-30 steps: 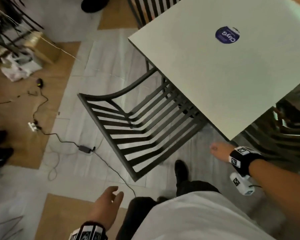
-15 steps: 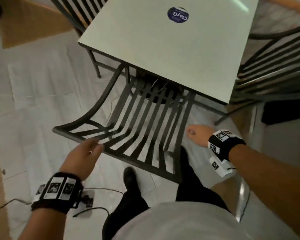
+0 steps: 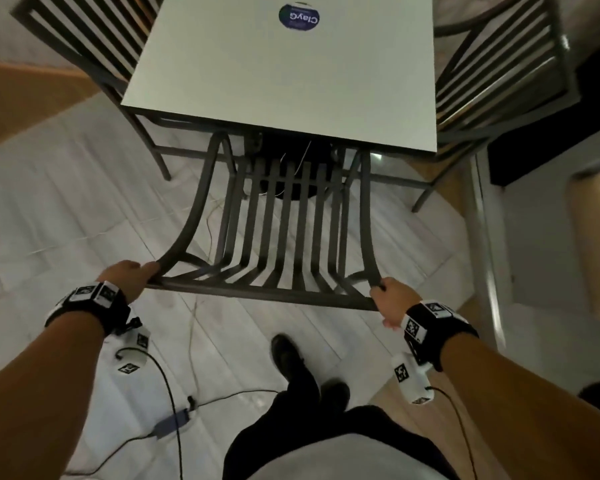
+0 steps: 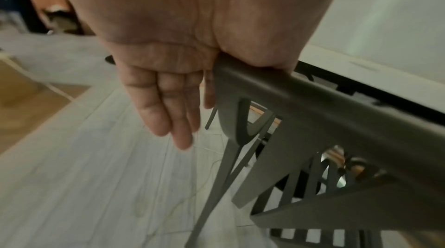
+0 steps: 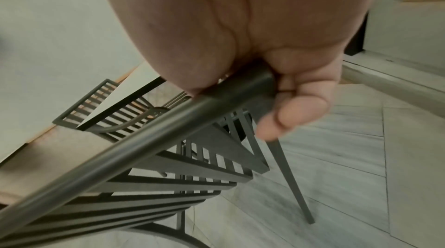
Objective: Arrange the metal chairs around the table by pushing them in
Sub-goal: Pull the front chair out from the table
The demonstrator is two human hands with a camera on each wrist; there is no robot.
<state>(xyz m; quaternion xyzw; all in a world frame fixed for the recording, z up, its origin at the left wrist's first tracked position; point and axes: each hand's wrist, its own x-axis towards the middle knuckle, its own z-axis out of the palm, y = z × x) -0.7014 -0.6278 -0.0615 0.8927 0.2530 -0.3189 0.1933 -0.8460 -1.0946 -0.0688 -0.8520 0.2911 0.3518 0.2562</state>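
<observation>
Now we hold the metal chair [image 3: 284, 237] by its top rail: our left hand [image 3: 129, 277] rests on one corner with fingers straight, our right hand [image 3: 390, 301] grips the other. Its seat sits partly under the white table [image 3: 291, 77].

Dark grey slatted chair [image 3: 284, 216], white table [image 3: 291, 81] with a blue sticker [image 3: 299, 16]

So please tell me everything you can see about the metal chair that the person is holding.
The metal chair is dark grey, with a slatted back and seat, curved side rails and thin legs on the pale floor. It stands upright, facing the white table, with the front of its seat under the table's near edge. The left hand presses on the top rail's left corner, fingers straight; the right hand grips its right corner.
</observation>
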